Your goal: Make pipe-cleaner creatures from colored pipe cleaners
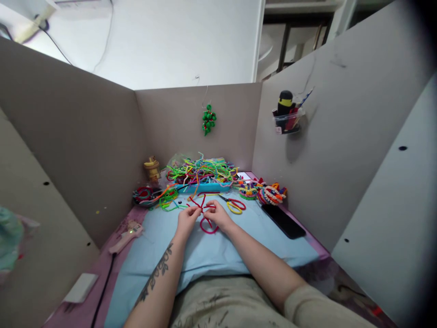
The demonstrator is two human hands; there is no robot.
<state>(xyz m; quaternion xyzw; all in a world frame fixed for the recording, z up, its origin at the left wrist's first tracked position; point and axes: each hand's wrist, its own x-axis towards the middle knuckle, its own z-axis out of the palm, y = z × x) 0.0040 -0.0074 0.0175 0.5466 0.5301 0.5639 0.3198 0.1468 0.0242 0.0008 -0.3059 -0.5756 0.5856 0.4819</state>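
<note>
Both hands meet over the blue cloth [269, 237], pinching red pipe cleaners [208, 226] that are twisted together. My left hand [188, 220] has its fingertips closed on the left side of the joint. From the other side, my right hand [218, 215] grips with thumb and fingers. Several red ends stick up and outward between the hands, and a red loop hangs below them. Exactly how the strands cross is hidden by the fingertips. Just beyond my right hand lie scissors [235, 206] with red and yellow handles.
A blue tray [211, 187] heaped with colourful pipe cleaners stands at the back. Finished-looking coiled pieces [271, 193] and a black phone [283, 221] lie at right. On the left are a pink glue gun [126, 239] and a white box [81, 288]. Grey panels [198, 136] enclose the table.
</note>
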